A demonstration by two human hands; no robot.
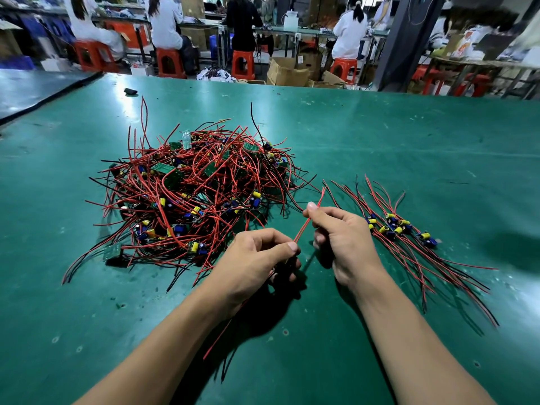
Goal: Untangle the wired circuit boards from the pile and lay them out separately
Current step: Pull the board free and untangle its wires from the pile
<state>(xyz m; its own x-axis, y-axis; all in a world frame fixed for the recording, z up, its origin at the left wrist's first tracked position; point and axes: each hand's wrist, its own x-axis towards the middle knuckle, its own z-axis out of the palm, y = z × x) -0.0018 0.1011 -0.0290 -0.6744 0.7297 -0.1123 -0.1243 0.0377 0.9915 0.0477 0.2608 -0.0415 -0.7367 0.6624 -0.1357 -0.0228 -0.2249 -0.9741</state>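
A small part of the task is judged to be done, and most of it is left. On the green matted counter (380,135), a large tangled pile of small green circuit boards with red and black wires (193,185) is seen left of the middle. Many boards with yellow and blue parts are knotted together in it, and loose wire ends are thrown out on all sides. The pile is far bigger than what has been sorted.

Towards the right edge of the counter, well apart from the pile, a short row of separated boards with their red and black wires (400,229) is laid out. The boards are set side by side and the wires are combed roughly parallel, trailing towards the near edge. Only a handful of boards are counted there.

Between the pile and the row, one thin red wire pair (305,226) is held taut above the counter. Its lower part is pinched by the curled fingers (287,247) of the left hand (257,258). Its upper part is pinched between thumb and forefinger of the right hand (344,238). Something dark is enclosed under the left hand, but it cannot be told whether it is the board. This piece is judged to be freed from the pile but not yet laid in the row.
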